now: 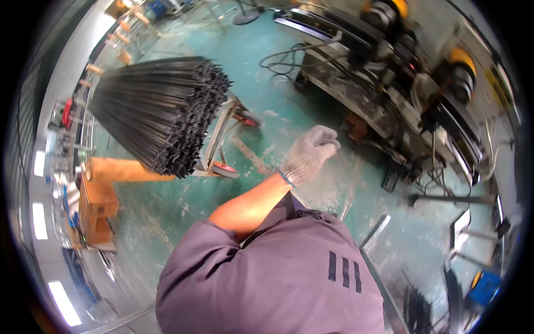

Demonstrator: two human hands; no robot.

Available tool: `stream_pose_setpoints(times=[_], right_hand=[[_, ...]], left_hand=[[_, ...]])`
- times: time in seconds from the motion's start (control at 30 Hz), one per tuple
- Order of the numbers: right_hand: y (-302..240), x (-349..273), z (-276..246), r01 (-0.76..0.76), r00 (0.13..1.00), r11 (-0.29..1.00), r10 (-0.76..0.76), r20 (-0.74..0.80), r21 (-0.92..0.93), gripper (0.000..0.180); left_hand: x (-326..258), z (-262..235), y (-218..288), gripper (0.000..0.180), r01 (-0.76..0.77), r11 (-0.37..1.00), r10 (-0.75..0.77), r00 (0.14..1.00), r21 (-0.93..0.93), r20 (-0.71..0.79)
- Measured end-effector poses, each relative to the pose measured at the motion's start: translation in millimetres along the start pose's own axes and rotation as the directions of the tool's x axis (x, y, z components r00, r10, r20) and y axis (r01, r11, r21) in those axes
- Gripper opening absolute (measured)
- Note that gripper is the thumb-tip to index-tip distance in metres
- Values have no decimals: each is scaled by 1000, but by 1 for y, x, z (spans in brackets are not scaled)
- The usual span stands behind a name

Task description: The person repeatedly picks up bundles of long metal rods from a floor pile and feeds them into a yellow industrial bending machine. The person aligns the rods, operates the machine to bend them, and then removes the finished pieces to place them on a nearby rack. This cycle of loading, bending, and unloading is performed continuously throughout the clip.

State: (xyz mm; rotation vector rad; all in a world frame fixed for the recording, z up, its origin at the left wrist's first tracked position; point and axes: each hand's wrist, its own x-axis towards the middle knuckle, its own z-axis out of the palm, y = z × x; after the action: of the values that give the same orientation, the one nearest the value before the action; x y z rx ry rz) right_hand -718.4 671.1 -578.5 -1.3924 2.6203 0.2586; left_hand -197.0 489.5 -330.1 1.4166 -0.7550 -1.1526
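Purple sleeve point(267, 278) fills the foreground, pushed up off a bare forearm. Beyond it one gloved hand point(309, 155) is curled almost closed; whether it grips anything I cannot tell. Left of that hand, farther off, a bundle of dark rods point(161, 111) rests on a wheeled cart point(222, 150); right of it stands the machine point(389, 83).

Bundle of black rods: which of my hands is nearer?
Left, seemingly: the gloved left hand is fisted to the right of the bundle of black rods, apart from it. The right hand is out of view.
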Motion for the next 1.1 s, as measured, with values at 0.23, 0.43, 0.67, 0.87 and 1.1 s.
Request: stream_pose_setpoints(times=[0.23,0.43,0.67,0.87,1.1], right_hand=[[-390,-15,-68,588,769,665,-636,-64,460,38],[-655,-191,-255,837,121,-93,-929,-350,538,43],[-842,-360,-257,937,-307,-340,-909,-282,78,55],[-883,-417,-258,977,-131,-122,-991,-38,-177,60],[-890,-426,-268,949,-266,-288,-949,168,-124,31]], left_hand=[[-26,-225,33,20,-174,909,370,755,378,-541],[-81,-376,16,18,-116,894,439,417,433,-796],[-93,-395,-12,15,-31,880,451,364,473,-815],[-94,-390,-5,14,-39,922,371,385,386,-845],[-87,-397,-6,19,-131,955,297,387,267,-873]])
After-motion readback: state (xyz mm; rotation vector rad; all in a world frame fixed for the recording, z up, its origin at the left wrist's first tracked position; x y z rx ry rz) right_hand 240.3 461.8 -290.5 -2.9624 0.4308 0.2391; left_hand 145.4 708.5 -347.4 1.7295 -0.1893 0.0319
